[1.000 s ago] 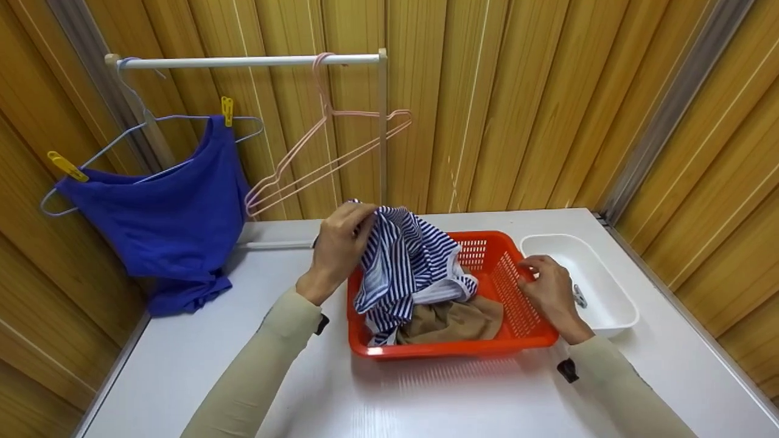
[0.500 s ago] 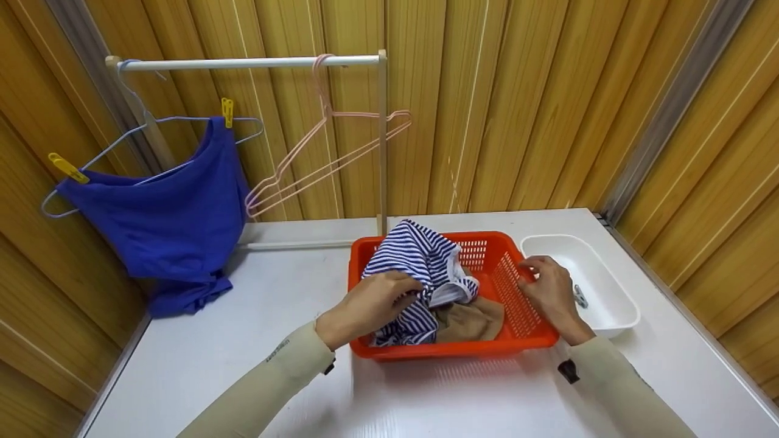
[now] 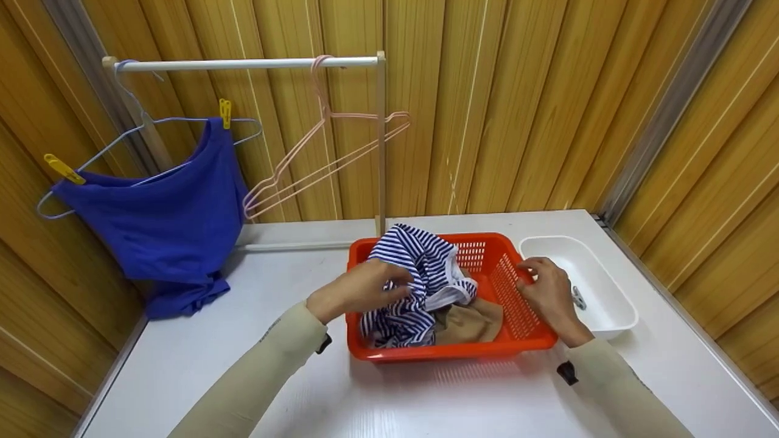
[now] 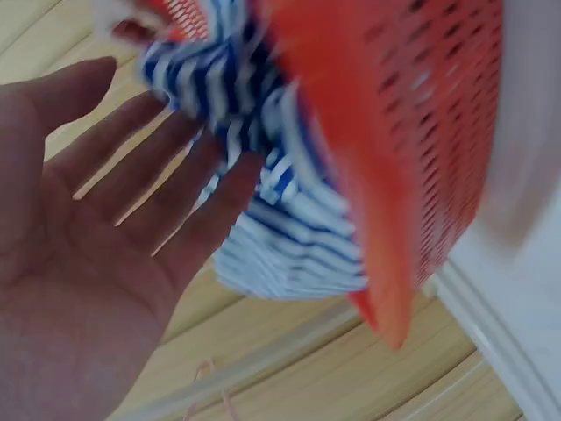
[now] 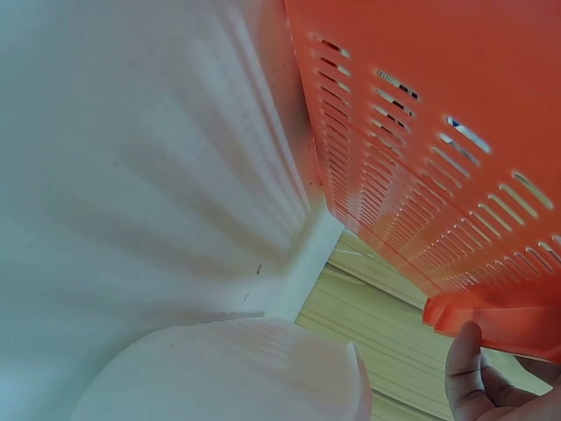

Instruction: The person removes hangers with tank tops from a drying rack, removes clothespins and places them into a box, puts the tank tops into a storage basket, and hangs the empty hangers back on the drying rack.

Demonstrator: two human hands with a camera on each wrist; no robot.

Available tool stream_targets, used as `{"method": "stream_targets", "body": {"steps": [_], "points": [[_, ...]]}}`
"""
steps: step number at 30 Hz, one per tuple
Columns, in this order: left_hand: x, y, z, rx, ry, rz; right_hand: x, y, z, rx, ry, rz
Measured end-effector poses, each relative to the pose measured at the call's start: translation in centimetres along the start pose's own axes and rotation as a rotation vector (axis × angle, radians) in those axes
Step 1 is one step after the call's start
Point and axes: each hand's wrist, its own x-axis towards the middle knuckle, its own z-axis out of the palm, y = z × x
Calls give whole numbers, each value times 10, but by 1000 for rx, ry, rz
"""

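My left hand (image 3: 359, 289) hovers over the left side of the red plastic basket (image 3: 450, 353), its fingers extended and holding nothing. Just under them lies a crumpled blue-and-white striped garment (image 3: 398, 246) with white trim. The left wrist view shows the spread palm beside the striped cloth (image 4: 289, 237). Brown fabric (image 3: 471, 321) peeks out below the stripes inside the basket. My right hand (image 3: 551, 295) grips the basket's right rim; in the right wrist view its fingertips (image 5: 465, 355) sit right at the rim.
A white tray (image 3: 608, 286) with a grey clothespin (image 3: 578, 298) stands right of the basket. Behind, a rack (image 3: 243, 64) carries a pink hanger (image 3: 298, 146) and a blue garment (image 3: 176, 225) pinned by yellow clothespins (image 3: 225, 114). Wood-patterned walls enclose the white table (image 3: 292, 389).
My left hand has come down from the raised striped garment, let it drop into the basket, then drawn slightly left with fingers loosened. The right hand has stayed at the rim.
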Motion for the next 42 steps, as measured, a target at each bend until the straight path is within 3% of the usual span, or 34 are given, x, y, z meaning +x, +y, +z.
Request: {"method": "stream_targets", "body": {"steps": [4,6,10,15,22,27,32,36,42], "points": [[17,-10,-21,-16,170,-35,1,1,-1,1,14,-2],[27,-19,-24,-11,201,-76,1,1,0,1,19,-4],[43,-35,-22,10,128,-174,0,1,1,8,15,3],[48,-42,-14,0,16,-180,-2,0,1,18,13,1],[34,-25,-2,85,-123,-147,-2,0,1,9,18,-8],[25,-15,12,178,-200,-162,-2,1,2,14,15,-4],[21,-14,26,252,-261,-191,0,0,1,17,12,2],[21,-16,32,275,-285,-181,0,0,2,16,8,2],[19,-22,19,201,-201,-138,0,2,2,8,-12,12]]}}
